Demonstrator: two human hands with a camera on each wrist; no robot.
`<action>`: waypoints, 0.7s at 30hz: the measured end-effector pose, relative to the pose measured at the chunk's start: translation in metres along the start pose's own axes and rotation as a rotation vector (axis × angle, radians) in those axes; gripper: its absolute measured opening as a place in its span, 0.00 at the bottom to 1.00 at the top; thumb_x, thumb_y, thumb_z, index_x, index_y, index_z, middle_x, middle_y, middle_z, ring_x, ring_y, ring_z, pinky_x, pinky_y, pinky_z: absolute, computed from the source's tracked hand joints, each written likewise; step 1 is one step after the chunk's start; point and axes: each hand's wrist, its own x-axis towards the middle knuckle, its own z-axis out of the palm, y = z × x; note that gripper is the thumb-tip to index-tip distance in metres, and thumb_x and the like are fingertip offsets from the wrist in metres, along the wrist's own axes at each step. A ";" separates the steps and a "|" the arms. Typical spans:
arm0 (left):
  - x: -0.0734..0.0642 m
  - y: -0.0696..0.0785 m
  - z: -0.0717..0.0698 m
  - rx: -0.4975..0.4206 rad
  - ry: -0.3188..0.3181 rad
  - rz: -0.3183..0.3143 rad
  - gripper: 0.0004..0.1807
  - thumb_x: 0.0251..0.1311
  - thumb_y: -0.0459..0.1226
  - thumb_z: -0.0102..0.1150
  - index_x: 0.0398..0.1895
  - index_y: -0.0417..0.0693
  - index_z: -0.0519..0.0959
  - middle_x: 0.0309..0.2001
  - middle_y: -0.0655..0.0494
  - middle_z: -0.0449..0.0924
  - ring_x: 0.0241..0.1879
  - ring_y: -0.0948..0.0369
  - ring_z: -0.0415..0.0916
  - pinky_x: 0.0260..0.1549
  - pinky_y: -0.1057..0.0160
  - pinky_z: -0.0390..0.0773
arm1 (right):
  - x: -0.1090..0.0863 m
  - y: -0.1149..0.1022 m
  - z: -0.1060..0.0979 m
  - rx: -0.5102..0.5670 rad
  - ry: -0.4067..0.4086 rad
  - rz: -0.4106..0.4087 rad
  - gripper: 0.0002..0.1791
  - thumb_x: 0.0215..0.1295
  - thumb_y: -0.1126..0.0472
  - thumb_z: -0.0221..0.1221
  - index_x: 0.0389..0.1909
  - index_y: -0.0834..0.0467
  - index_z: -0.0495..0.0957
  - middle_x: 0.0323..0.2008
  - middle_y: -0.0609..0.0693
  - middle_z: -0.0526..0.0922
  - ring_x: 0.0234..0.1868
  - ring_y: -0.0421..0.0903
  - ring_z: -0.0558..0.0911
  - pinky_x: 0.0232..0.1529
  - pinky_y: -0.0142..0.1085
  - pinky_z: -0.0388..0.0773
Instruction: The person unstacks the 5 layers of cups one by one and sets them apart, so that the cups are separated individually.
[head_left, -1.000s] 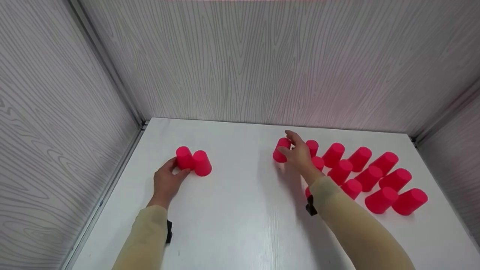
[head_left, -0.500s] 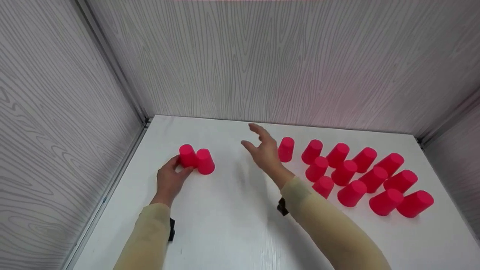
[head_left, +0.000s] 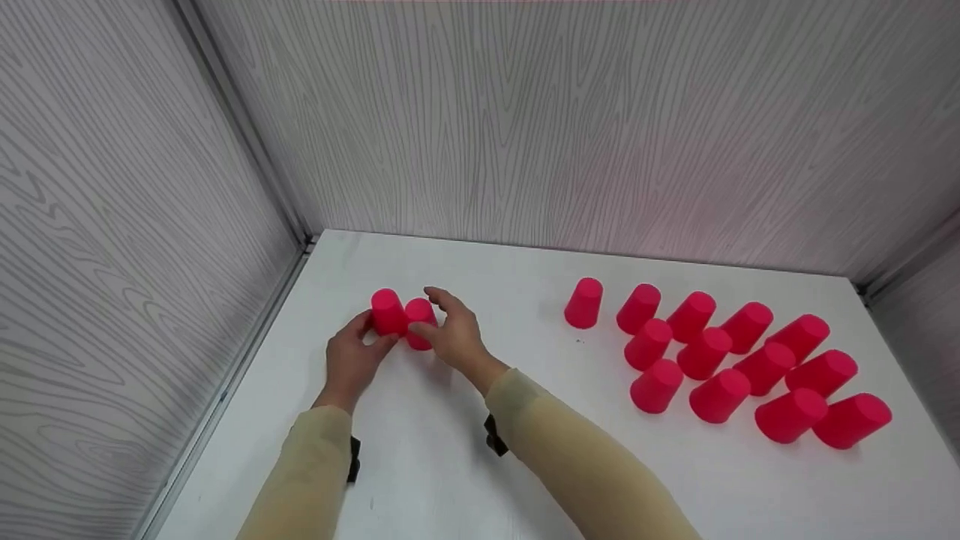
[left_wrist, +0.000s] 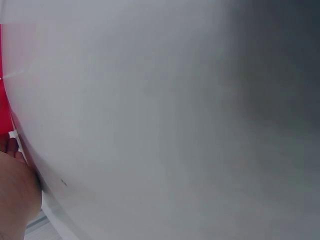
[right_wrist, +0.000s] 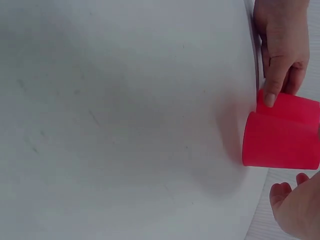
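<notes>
Two red plastic cups stand mouth down side by side on the left half of the white table (head_left: 405, 450). My left hand (head_left: 352, 364) grips the left cup (head_left: 388, 311), its thumb on the near side, as the right wrist view shows. My right hand (head_left: 459, 339) is spread around the right cup (head_left: 420, 337), thumb in front of it and fingers beyond. In the right wrist view, a gap shows between the fingers of the right hand (right_wrist: 300, 210) and that cup (right_wrist: 282, 142). The left wrist view catches only an edge of red cup (left_wrist: 4, 112) beside the left hand (left_wrist: 17, 195).
Several more red cups stand mouth down in rows on the right, with one cup (head_left: 583, 304) at the left end of the back row and another (head_left: 853, 421) at the near right. Wood-grain panels (head_left: 510, 127) wall the back and sides.
My right hand left the cup at the back row's left end, which stays there, and moved left to the pair. The left hand keeps its grip. The head view shifted slightly.
</notes>
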 end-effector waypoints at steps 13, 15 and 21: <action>0.000 -0.002 0.000 0.000 -0.001 -0.002 0.41 0.69 0.47 0.72 0.81 0.52 0.66 0.75 0.51 0.72 0.76 0.49 0.65 0.68 0.51 0.76 | -0.011 0.013 -0.018 0.070 -0.009 0.015 0.32 0.68 0.57 0.73 0.71 0.47 0.74 0.62 0.45 0.79 0.64 0.46 0.76 0.60 0.38 0.82; 0.000 -0.001 0.001 -0.007 -0.008 -0.004 0.42 0.69 0.47 0.72 0.82 0.51 0.65 0.75 0.51 0.71 0.76 0.49 0.65 0.67 0.50 0.77 | -0.017 0.017 -0.033 0.088 -0.009 0.016 0.32 0.68 0.57 0.73 0.71 0.46 0.74 0.62 0.44 0.79 0.64 0.46 0.76 0.60 0.39 0.82; 0.000 -0.003 -0.001 -0.021 -0.016 -0.009 0.42 0.68 0.45 0.73 0.82 0.51 0.64 0.76 0.51 0.70 0.76 0.47 0.65 0.66 0.50 0.78 | -0.039 0.033 -0.083 0.107 0.000 0.016 0.33 0.69 0.57 0.73 0.71 0.45 0.73 0.64 0.44 0.78 0.66 0.47 0.76 0.63 0.40 0.81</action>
